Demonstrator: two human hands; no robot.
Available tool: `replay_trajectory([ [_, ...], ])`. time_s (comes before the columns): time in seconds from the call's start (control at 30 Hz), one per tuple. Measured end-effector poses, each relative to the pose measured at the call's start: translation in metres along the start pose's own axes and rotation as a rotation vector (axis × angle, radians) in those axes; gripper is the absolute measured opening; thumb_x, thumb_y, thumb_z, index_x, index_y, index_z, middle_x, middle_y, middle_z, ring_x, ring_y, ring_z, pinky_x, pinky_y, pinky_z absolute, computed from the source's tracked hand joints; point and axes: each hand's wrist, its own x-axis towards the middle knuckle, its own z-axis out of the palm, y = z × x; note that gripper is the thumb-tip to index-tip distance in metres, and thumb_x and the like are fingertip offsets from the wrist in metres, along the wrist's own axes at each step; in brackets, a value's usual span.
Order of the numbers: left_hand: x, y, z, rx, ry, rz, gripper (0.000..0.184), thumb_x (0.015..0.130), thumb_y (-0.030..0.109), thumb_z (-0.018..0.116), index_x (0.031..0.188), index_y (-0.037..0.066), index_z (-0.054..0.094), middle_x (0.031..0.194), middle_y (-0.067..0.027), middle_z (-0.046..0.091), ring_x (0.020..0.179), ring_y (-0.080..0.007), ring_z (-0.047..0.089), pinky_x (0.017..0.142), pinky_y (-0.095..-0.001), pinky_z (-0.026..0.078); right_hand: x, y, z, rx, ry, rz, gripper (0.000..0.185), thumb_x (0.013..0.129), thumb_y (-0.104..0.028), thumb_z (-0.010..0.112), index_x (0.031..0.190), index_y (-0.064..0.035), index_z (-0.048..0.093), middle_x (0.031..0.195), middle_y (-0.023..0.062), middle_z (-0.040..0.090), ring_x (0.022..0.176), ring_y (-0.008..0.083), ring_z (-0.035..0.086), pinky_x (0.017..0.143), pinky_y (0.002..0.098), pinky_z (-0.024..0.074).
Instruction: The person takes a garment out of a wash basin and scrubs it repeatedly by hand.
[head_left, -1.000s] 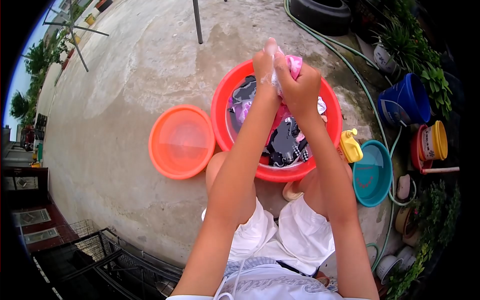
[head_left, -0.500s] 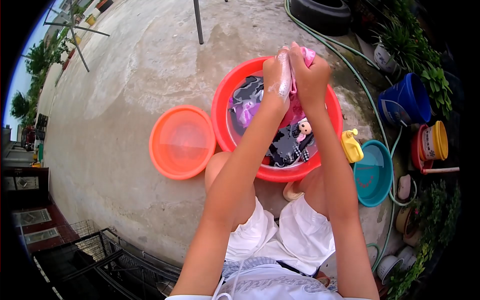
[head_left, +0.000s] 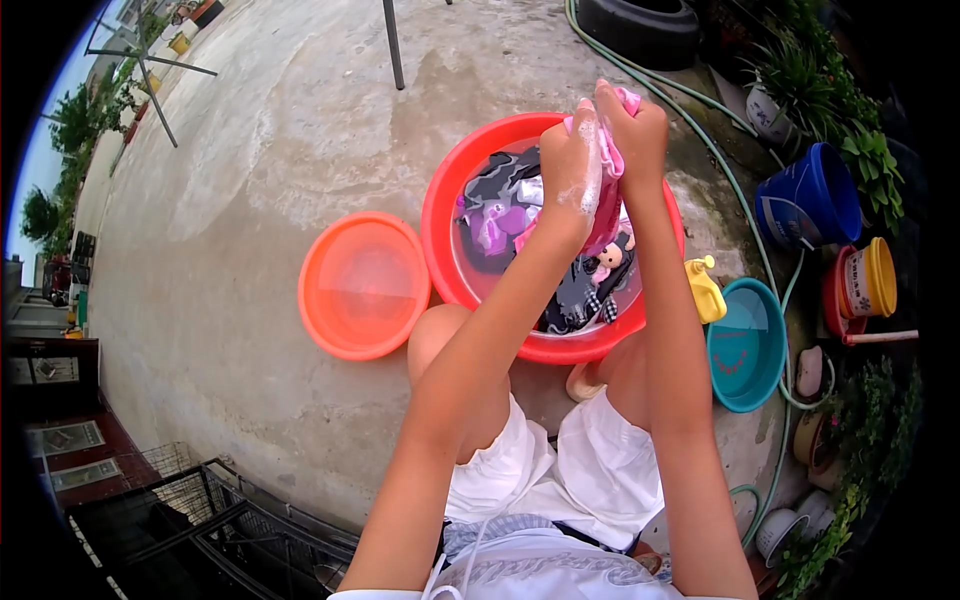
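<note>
A wet pink cloth is bunched between my two hands, above the far part of a large red basin. My left hand, soapy along the thumb side, is closed on it. Pressed close beside it, my right hand also grips the cloth, and a bit of pink sticks out past the fingers. Its lower part hangs between my wrists. Dark clothes, a purple piece and a small doll-like figure lie in the basin's water. The cloth's exact kind cannot be made out.
An orange basin of water touches the red one on the left. To the right stand a yellow bottle, a teal basin and a blue bucket. A green hose runs along the plants. A tyre lies beyond.
Both hands have shifted slightly right with the pink cloth. More of the clothes at the left of the basin now shows.
</note>
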Motion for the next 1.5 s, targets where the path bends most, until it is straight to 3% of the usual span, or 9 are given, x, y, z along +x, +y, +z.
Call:
replay_trajectory([
  [0.2,0.015,0.01,-0.007,-0.394,0.053,-0.16,0.025,0.085,0.025,0.044,0.067,0.008,0.049,0.059,0.0028,0.042,0.051,-0.0084,0.04,0.048,-0.0257,0.033,-0.03,-0.025,0.012,-0.034,-0.019,-0.191,0.037,0.074,-0.025,0.057,0.049,0.0013,0.048,0.042,0.0125,0.044,0.036,0.0221,0.04,0.039,0.0336,0.032],
  [0.37,0.06,-0.006,-0.044,-0.289,-0.032,-0.203,0.029,0.079,0.031,0.047,0.06,0.014,0.034,0.054,0.0019,0.035,0.045,-0.0109,0.035,0.042,-0.0286,0.03,-0.056,-0.034,0.02,-0.015,-0.062,-0.49,0.036,0.073,-0.022,0.06,0.046,-0.0018,0.047,0.042,0.0126,0.044,0.036,0.0265,0.042,0.038,0.0347,0.0321],
  [0.6,0.006,0.014,-0.002,-0.262,0.049,-0.131,0.025,0.083,0.024,0.043,0.068,0.005,0.049,0.06,0.0009,0.045,0.054,-0.0084,0.043,0.051,-0.0268,0.036,-0.03,-0.023,0.01,0.123,0.005,-0.136,0.036,0.074,-0.021,0.059,0.047,0.0003,0.047,0.041,0.0076,0.044,0.036,0.0137,0.036,0.039,0.0304,0.0302],
  [0.7,-0.001,0.006,0.0,0.064,-0.019,-0.037,0.028,0.084,0.022,0.042,0.066,0.003,0.05,0.061,0.0014,0.045,0.057,-0.0066,0.041,0.052,-0.0244,0.034,-0.009,-0.009,0.001,0.254,0.024,0.082,0.036,0.076,-0.021,0.056,0.049,0.0019,0.048,0.043,0.0003,0.045,0.044,0.0059,0.036,0.041,0.0286,0.0318],
  [0.93,0.009,0.012,-0.008,-0.275,-0.042,-0.158,0.021,0.082,0.027,0.047,0.073,0.009,0.051,0.068,0.0008,0.048,0.062,-0.0088,0.047,0.052,-0.0247,0.037,-0.03,-0.029,0.008,0.164,-0.009,-0.086,0.039,0.077,-0.022,0.056,0.048,0.0012,0.045,0.041,0.0023,0.041,0.041,0.0056,0.034,0.039,0.028,0.0297],
  [1.1,0.06,-0.009,-0.034,-0.189,0.048,-0.188,0.034,0.081,0.033,0.049,0.055,0.018,0.033,0.048,0.0031,0.032,0.041,-0.0112,0.03,0.038,-0.0279,0.025,-0.055,-0.031,0.019,0.054,-0.087,-0.458,0.038,0.071,-0.019,0.062,0.044,-0.0026,0.042,0.038,0.0101,0.039,0.033,0.0226,0.037,0.035,0.0322,0.0285],
  [1.23,0.058,-0.012,-0.04,-0.045,-0.158,0.007,0.027,0.082,0.032,0.05,0.061,0.016,0.041,0.054,0.0033,0.04,0.046,-0.0095,0.039,0.041,-0.0249,0.031,-0.048,-0.029,0.017,0.067,-0.045,-0.355,0.038,0.072,-0.02,0.061,0.044,-0.0006,0.043,0.039,0.0108,0.04,0.034,0.0211,0.037,0.036,0.0324,0.0284],
  [1.37,0.003,0.014,0.0,-0.213,0.003,-0.11,0.024,0.082,0.02,0.044,0.071,0.001,0.052,0.067,0.0009,0.047,0.058,-0.0071,0.042,0.051,-0.0253,0.034,-0.019,-0.014,0.007,0.11,0.021,-0.118,0.038,0.075,-0.021,0.057,0.049,0.0026,0.044,0.04,0.0092,0.038,0.039,0.0126,0.032,0.04,0.03,0.0294],
  [1.5,-0.001,0.009,-0.002,0.007,-0.032,-0.044,0.025,0.083,0.021,0.044,0.07,0.001,0.052,0.065,0.0006,0.048,0.057,-0.0066,0.043,0.051,-0.0242,0.034,-0.012,-0.01,0.002,0.211,0.005,0.027,0.035,0.077,-0.021,0.055,0.053,0.0027,0.047,0.041,0.009,0.037,0.042,0.008,0.032,0.041,0.0296,0.031],
])
